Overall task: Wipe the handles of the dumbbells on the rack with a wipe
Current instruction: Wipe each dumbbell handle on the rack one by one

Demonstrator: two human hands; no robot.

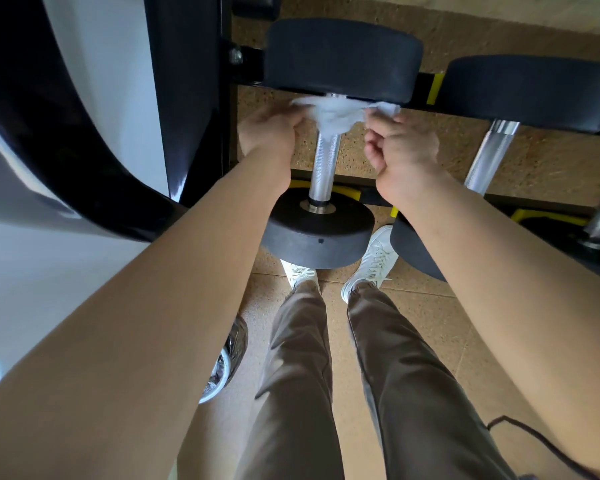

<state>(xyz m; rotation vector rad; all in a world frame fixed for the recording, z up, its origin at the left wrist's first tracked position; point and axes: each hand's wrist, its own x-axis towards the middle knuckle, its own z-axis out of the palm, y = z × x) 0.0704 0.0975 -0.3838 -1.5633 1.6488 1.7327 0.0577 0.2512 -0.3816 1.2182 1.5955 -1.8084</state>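
Head view, looking down along both bare forearms toward a dumbbell rack (426, 87). The near dumbbell (321, 233) lies across the rack's two black rails, which carry yellow pads; its knurled metal handle (324, 161) runs away from the viewer between a near black head and a far black head. A white wipe (336, 110) is draped over the far end of the handle, just beside the far head, and bunches around the bar. The left hand (274, 129) holds the left end of the wipe, its grip closed on the cloth with the fingers curled under. The right hand (400, 143) holds the right end, its grip likewise clamped on the wipe, the fingers folded into the palm. The two hands sit on either side of the handle, with the wipe stretched between them across the bar. A second dumbbell (530, 91) lies on the rack to the right, its handle bare and parallel to the first. Below the rack, the person's brown trousers (395, 375) and white shoes (374, 261) stand on a speckled tan floor (440, 327). A black curved frame (66, 150) with a white panel fills the left side. A small bin lined with a dark bag (229, 355) stands on the floor beneath the left forearm.
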